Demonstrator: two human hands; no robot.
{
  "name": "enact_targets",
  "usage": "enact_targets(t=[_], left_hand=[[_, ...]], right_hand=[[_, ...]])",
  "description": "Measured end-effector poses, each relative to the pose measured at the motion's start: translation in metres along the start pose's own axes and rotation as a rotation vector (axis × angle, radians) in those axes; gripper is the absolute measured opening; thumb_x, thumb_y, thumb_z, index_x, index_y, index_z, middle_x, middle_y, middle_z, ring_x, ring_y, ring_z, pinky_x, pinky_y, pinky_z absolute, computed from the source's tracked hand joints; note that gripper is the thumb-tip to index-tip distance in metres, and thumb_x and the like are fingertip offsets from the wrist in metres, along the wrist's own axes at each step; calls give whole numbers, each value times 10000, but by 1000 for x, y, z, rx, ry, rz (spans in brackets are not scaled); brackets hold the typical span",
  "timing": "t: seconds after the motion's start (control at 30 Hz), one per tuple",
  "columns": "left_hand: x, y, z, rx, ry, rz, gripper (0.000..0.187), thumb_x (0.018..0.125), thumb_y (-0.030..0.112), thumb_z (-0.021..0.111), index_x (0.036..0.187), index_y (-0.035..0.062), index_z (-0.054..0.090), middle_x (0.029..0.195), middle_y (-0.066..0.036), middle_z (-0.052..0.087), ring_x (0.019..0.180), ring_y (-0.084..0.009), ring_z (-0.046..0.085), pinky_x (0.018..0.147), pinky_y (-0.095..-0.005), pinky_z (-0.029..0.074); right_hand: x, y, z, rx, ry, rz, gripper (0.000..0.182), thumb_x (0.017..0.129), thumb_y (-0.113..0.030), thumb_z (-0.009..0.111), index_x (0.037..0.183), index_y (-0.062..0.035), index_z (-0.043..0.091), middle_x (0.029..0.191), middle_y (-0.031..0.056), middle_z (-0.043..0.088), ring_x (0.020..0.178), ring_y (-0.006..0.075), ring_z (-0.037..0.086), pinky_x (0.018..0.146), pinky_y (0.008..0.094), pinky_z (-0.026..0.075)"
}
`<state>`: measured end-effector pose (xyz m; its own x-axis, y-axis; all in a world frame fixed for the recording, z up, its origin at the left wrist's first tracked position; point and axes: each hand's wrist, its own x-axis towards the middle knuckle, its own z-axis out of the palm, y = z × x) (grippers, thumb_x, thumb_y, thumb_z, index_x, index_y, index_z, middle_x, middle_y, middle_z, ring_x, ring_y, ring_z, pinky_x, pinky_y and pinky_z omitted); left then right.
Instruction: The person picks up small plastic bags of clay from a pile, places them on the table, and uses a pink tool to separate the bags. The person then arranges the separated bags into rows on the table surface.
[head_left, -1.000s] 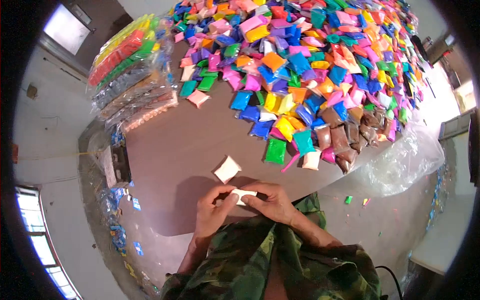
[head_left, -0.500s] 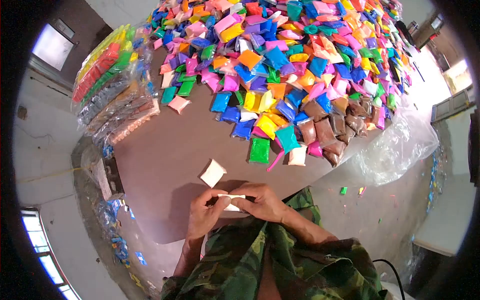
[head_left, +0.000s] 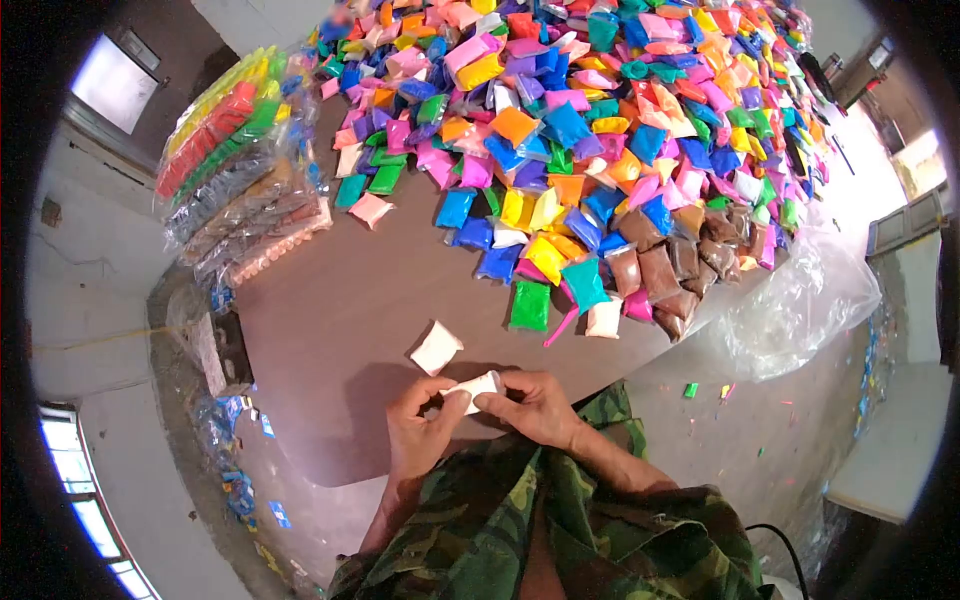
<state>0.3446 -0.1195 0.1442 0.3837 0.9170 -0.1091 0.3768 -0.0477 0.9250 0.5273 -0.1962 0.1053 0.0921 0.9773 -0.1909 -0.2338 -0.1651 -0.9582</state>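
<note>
Both my hands hold one small white packet [head_left: 476, 389] just above the near edge of the brown table [head_left: 350, 300]. My left hand [head_left: 420, 430] pinches its left end with thumb and forefinger. My right hand [head_left: 530, 405] grips its right end. A second white packet [head_left: 436, 347] lies flat on the table just beyond my left hand, apart from it. Camouflage sleeves cover both my arms.
A big heap of small coloured packets [head_left: 600, 130] covers the far and right part of the table. A green packet [head_left: 530, 304] lies at its near edge. Clear bags of sorted packets [head_left: 240, 170] are stacked at the left. A crumpled clear plastic sheet [head_left: 800, 300] hangs off the right.
The white packet between my hands has turned and tilted slightly as my fingers shifted on it. My hands stay at the table's near edge. The view has shifted a little.
</note>
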Motion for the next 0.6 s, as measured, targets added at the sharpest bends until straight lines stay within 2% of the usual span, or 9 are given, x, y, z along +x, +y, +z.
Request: enact_targets(t=[0.13,0.23,0.43,0.53,0.6], left_hand=[[4,3,-7,6,-174,-85,204,940,143,799,1074,-7,764,928,-45,775,865,-97,693,773,-273,556],[1,2,-4,60,-125,-77,216,937,139,798,1093,-7,764,921,-49,778,873,-98,694,766,-281,559],[-4,-9,-1,96,-53,47,201,928,126,799,1079,-2,764,918,-59,777,867,-92,684,757,-285,559],[-4,-11,0,78,-87,2,177,931,115,790,1061,-1,760,917,-55,773,859,-101,688,760,-293,561],[-3,-10,-5,32,-161,-64,160,940,116,779,1050,2,758,916,-50,770,852,-103,687,763,-300,561]], right_hand=[[-2,3,-4,-93,-21,-23,187,1014,-161,735,1130,-18,768,887,-16,714,860,39,569,712,278,520],[-1,-2,-1,-189,11,-99,189,1004,-145,750,1136,-10,765,913,-7,689,826,44,566,680,264,486],[2,0,-5,-196,-36,-65,220,1001,-165,758,1173,-29,766,964,31,738,877,60,615,733,275,528],[3,7,-4,-106,0,-2,225,1008,-199,751,1155,-29,767,883,9,733,835,55,592,703,309,534],[2,3,-2,-131,24,-80,229,1008,-203,749,1162,-35,769,886,33,749,833,61,617,696,314,539]])
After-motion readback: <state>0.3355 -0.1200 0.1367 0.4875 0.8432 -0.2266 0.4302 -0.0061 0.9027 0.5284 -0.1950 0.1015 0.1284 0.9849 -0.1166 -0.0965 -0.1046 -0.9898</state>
